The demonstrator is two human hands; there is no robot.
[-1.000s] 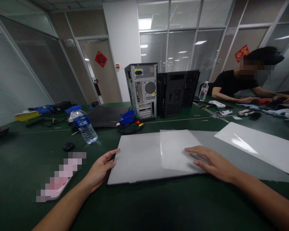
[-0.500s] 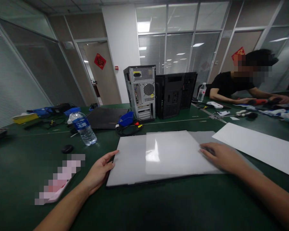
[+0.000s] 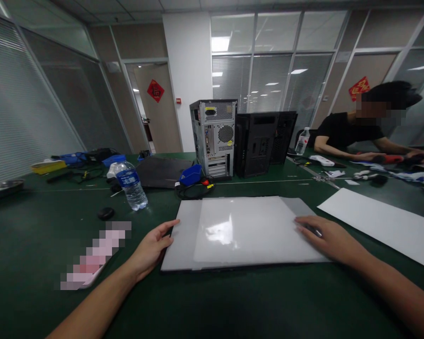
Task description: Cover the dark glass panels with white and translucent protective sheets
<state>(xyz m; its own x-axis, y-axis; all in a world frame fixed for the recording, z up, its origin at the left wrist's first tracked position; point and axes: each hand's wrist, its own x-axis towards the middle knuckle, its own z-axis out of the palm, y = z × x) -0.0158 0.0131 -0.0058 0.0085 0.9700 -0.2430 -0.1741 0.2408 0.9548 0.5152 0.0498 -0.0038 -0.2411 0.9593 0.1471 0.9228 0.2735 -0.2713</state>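
Note:
A flat white panel (image 3: 185,235) with a thin black edge lies on the green table in front of me. My left hand (image 3: 154,247) grips its left edge, with the thumb on top. Over most of the panel lies a glossy translucent plastic sheet (image 3: 247,235), which reflects a ceiling light. At the sheet's right end, my right hand (image 3: 328,238) is closed on it. A small dark, shiny object (image 3: 315,231) shows under the right fingers, too hidden to name. The right-hand fingertips rest near the sheet's surface.
A white sheet (image 3: 385,223) lies to the right. Computer cases (image 3: 215,136) stand behind the panel. To the left are a water bottle (image 3: 131,186), a round black object (image 3: 106,213) and a pink, blurred item (image 3: 97,259). Another person (image 3: 349,134) works at far right.
The plastic sheet has slid left over the panel, its left edge now closer to my left hand. My right hand moved along with it. The camera view has shifted slightly.

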